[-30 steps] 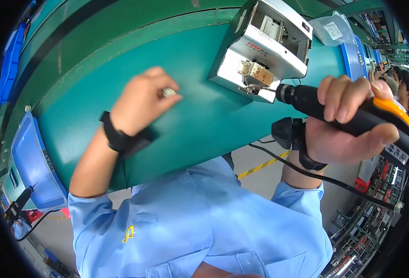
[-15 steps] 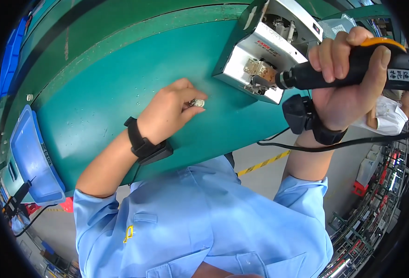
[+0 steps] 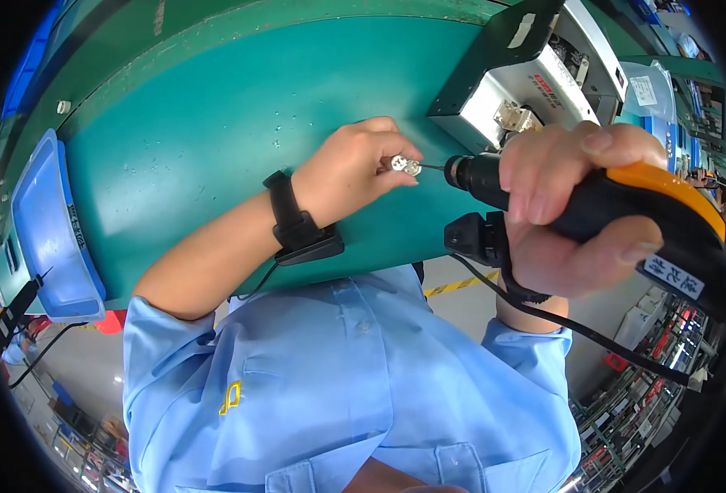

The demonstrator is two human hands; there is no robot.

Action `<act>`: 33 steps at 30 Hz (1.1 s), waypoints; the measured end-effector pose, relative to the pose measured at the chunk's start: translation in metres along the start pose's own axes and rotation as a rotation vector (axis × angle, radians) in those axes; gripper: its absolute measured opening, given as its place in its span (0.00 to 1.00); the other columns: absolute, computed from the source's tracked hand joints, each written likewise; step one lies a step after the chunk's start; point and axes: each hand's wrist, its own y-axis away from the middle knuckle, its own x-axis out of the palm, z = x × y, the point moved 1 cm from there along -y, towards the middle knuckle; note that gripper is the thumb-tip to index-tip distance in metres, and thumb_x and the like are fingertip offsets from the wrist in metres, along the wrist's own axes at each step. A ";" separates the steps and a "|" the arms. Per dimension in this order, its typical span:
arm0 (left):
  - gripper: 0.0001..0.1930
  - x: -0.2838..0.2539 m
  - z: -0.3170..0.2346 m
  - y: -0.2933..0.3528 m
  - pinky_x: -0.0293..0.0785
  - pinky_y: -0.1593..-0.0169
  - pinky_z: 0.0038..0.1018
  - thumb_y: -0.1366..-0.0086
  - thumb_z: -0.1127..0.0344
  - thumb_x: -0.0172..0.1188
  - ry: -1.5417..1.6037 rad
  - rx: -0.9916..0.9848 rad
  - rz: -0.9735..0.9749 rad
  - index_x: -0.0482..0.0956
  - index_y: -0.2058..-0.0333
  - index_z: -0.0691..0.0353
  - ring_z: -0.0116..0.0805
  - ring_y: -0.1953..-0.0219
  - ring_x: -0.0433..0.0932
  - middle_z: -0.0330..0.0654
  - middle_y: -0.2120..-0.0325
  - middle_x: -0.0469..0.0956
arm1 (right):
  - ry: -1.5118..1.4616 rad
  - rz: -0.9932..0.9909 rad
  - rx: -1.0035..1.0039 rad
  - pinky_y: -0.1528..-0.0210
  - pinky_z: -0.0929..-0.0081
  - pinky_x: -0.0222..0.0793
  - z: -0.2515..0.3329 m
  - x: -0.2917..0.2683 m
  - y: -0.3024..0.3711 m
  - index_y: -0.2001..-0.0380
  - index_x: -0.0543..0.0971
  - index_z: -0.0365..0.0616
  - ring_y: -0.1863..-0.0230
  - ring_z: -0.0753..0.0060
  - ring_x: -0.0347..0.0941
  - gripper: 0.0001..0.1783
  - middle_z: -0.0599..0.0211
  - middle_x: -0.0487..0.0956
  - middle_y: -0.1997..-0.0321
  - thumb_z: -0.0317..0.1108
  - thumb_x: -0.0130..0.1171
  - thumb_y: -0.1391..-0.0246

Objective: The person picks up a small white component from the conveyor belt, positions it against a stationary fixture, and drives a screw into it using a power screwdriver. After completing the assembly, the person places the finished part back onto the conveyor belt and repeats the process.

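Note:
Between the thumb and fingers of my left hand (image 3: pixel 353 171) is a small white and metal part (image 3: pixel 406 165), pinched above the green bench top (image 3: pixel 215 123). My right hand (image 3: pixel 568 197) is wrapped around a black and orange electric screwdriver (image 3: pixel 655 218). Its thin bit points left, and the tip is at or very near the small part; contact cannot be made out. Behind my right hand stands a silver and black screw feeder (image 3: pixel 503 90), its front partly hidden by the hand.
A blue plastic tray (image 3: pixel 55 230) is at the bench's left end, with a second black screwdriver (image 3: pixel 16 316) beside it. A black cable (image 3: pixel 577 329) runs under my right forearm. A clear bag (image 3: pixel 651 92) lies beyond the feeder. Tiny bits dot the bench top.
The electric screwdriver has moved away from the screw feeder, down and left to the small part. My left hand has brought the small part slightly up and right. The view has shifted too.

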 end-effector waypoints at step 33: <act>0.12 -0.001 -0.013 0.003 0.74 0.68 0.32 0.46 0.72 0.68 -0.099 0.078 -0.030 0.78 0.63 0.60 0.39 0.72 0.77 0.44 0.69 0.72 | 0.079 0.066 -0.224 0.73 0.78 0.54 0.054 -0.062 -0.020 0.53 0.73 0.44 0.81 0.81 0.60 0.31 0.77 0.65 0.81 0.63 0.45 0.38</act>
